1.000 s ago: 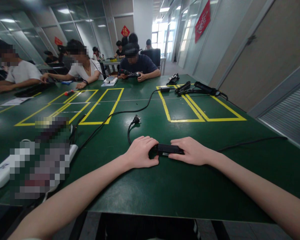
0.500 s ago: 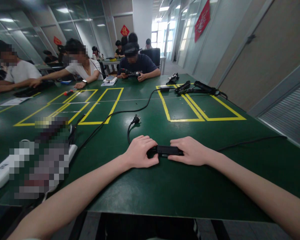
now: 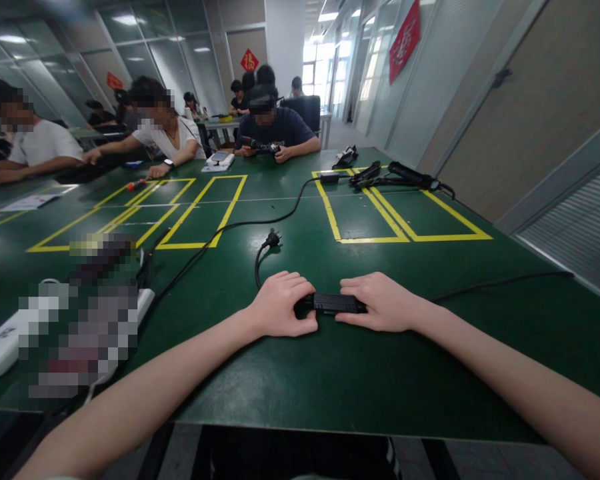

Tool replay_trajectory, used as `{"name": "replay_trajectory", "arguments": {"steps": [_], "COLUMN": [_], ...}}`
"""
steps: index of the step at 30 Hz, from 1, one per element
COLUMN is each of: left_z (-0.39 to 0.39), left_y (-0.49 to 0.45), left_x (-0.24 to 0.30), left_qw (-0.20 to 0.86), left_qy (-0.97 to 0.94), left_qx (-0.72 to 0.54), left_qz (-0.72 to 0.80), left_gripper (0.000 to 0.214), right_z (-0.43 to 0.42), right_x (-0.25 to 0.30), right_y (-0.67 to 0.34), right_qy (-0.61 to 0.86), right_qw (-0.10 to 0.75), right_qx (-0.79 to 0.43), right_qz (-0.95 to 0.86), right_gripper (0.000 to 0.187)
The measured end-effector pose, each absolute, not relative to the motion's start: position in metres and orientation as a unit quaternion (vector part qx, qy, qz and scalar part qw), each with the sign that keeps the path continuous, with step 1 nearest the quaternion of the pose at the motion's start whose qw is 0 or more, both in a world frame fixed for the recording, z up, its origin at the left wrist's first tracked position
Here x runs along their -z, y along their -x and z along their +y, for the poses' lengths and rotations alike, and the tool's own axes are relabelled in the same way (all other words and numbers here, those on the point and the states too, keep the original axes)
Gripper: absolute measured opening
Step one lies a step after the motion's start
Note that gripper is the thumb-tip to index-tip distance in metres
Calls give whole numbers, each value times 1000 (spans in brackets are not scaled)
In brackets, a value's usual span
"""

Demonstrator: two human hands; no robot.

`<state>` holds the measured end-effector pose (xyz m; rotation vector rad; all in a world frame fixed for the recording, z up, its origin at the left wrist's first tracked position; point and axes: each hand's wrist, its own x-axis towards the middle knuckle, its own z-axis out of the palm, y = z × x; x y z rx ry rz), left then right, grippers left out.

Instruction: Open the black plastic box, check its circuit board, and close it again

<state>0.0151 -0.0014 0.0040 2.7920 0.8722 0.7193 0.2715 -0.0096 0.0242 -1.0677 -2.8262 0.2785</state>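
A black power adapter (image 3: 334,303) lies level between my two hands, low over the green table (image 3: 280,393). My left hand (image 3: 284,304) curls around the black cord end at the adapter's left side, its thumb and fingertips reaching the casing. At the other end, my right hand (image 3: 377,301) pinches the adapter between thumb and fingers, where its cord leaves. The palms hide part of both joints. Beyond my left hand, a short black cord bends up to a plug (image 3: 273,238) lying on the tabletop. Another black cord (image 3: 505,280) trails away behind my right wrist.
White power strips (image 3: 3,343) stand at the left, partly blurred out. A long black cable (image 3: 260,222) crosses to a black brick and dark gear (image 3: 410,175). Yellow tape (image 3: 373,241) outlines rectangles. Across the table, a person (image 3: 280,130) handles a device; others sit left.
The adapter has turned slightly in my hands, and its right end shows more clearly. My hands stay almost in place. A person at the left has drawn an outstretched hand back a little.
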Motion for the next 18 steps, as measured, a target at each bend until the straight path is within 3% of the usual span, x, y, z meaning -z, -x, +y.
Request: {"name": "replay_trajectory", "arguments": {"steps": [10, 18], "left_z": [0, -3], "left_y": [-16, -15], "left_x": [-3, -11], "left_qw": [62, 85], "left_qy": [-926, -929], "left_qx": [-211, -189], "left_qz": [307, 307], "left_gripper": [24, 41], "right_z": [-7, -10], "right_x": [-20, -18], "right_y": [-274, -273], "right_qy": [352, 271], "right_qw": [67, 116], "right_qx": [-109, 76], "right_qz": [-927, -953], "right_gripper": [45, 46]}}
